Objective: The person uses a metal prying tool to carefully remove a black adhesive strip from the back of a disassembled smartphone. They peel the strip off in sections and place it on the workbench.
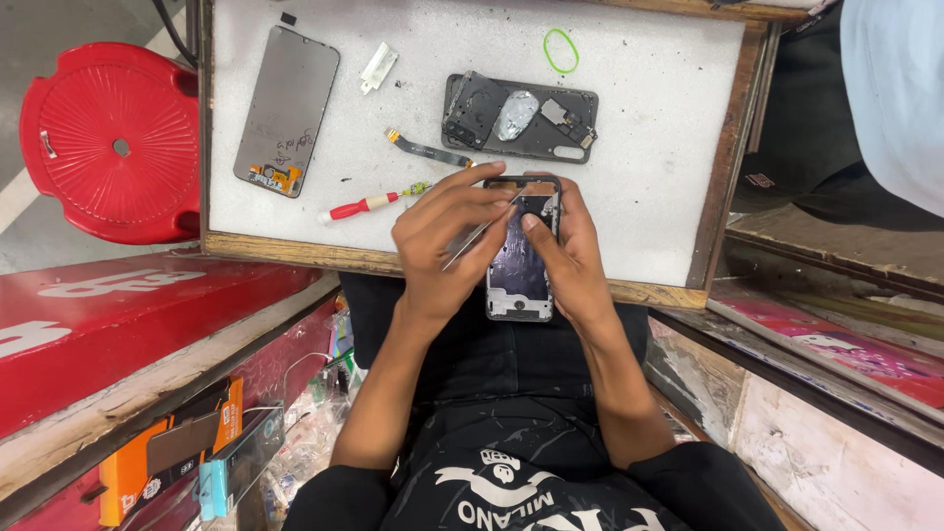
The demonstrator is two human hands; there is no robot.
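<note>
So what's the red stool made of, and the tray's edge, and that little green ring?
The red stool looks like moulded plastic: glossy, with ribbed lines fanning out from a centre hole. The tray's edge seems to be bare wood, brown, grainy and scuffed. The green ring is probably a rubber band: thin, floppy, lying in an uneven loop.

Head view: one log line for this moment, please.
left hand: holds thin metal tool | right hand: steadies opened phone | tray: screwdriver, screen panel, back cover, flex cable, green band
</note>
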